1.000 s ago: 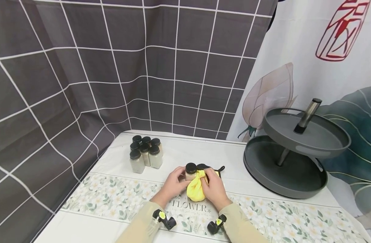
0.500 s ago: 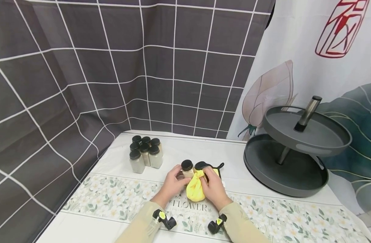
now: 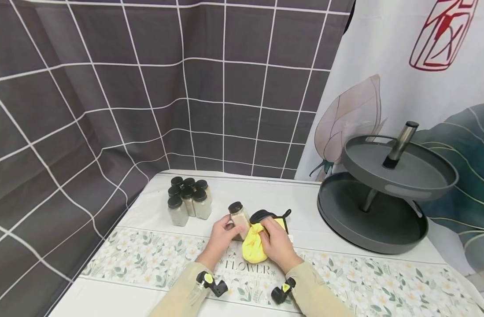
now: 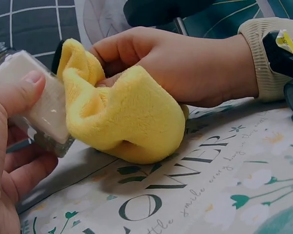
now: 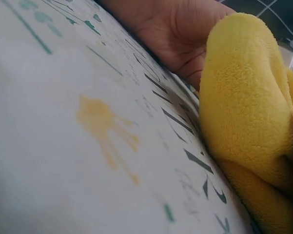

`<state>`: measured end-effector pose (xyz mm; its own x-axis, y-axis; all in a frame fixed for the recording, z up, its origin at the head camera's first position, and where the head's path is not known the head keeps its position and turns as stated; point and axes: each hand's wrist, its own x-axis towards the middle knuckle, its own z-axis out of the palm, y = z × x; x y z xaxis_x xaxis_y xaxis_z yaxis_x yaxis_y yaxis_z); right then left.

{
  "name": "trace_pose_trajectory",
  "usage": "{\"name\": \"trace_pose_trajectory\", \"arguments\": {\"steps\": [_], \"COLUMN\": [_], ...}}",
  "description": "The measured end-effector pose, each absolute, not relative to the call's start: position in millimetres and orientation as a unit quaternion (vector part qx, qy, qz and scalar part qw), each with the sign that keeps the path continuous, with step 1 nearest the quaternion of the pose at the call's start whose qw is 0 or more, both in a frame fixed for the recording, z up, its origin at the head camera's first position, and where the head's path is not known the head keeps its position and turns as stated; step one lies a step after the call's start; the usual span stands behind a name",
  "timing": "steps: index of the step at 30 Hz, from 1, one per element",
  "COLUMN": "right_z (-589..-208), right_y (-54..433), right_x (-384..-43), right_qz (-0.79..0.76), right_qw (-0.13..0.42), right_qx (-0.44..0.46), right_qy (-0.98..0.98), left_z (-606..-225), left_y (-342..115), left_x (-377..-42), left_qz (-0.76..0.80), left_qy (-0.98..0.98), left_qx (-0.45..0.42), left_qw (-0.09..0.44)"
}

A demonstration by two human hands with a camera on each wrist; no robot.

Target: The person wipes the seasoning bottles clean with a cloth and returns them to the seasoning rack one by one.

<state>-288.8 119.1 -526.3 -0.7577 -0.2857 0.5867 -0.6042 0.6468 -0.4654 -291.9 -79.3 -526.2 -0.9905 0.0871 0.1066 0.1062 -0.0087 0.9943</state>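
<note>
My left hand (image 3: 221, 237) holds a square clear spice jar (image 3: 239, 219) with a black lid and pale contents, leaning to the left. In the left wrist view, the thumb lies along one face of the jar (image 4: 48, 97) and the fingers are behind it. A yellow plush cloth (image 3: 253, 247) with a black edge is bunched in my right hand (image 3: 279, 243), right beside the jar's lower side. The cloth (image 5: 248, 92) fills the right part of the right wrist view, where most of the right hand is hidden.
Several similar black-lidded jars (image 3: 189, 200) stand grouped at the back left of the table (image 3: 146, 211). A dark grey two-tier round tray (image 3: 368, 237) with a metal post stands at the right. A gridded dark curtain (image 3: 202, 119) hangs behind.
The jar has gone from nearly upright to leaning left, its lid shifting left and up, so more of its body shows beside the cloth. The right hand keeps its hold on the cloth.
</note>
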Motion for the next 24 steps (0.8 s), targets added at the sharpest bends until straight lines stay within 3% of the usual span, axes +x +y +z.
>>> {"name": "trace_pose_trajectory", "arguments": {"steps": [6, 12, 17, 24], "right_z": [-526.5, -525.1, -524.1, -526.4], "right_y": [118.1, 117.2, 116.9, 117.4], "right_x": [-288.4, -287.5, -287.7, -289.9], "right_qz": [0.332, 0.400, 0.473, 0.594], "right_qw": [0.272, 0.282, 0.224, 0.088], "right_qx": [0.309, 0.278, 0.195, 0.110], "right_qy": [-0.849, -0.827, -0.830, -0.792], "left_z": [-527.1, -527.0, -528.4, -526.4], "left_y": [-78.4, -78.8, -82.0, -82.3], "left_x": [-294.6, -296.3, -295.8, -293.8], "left_qz": [-0.704, -0.672, -0.713, -0.803], "left_qy": [-0.708, -0.732, -0.691, -0.583], "left_qx": [-0.046, -0.109, -0.117, -0.112], "left_qw": [0.002, 0.002, -0.023, -0.051]}}
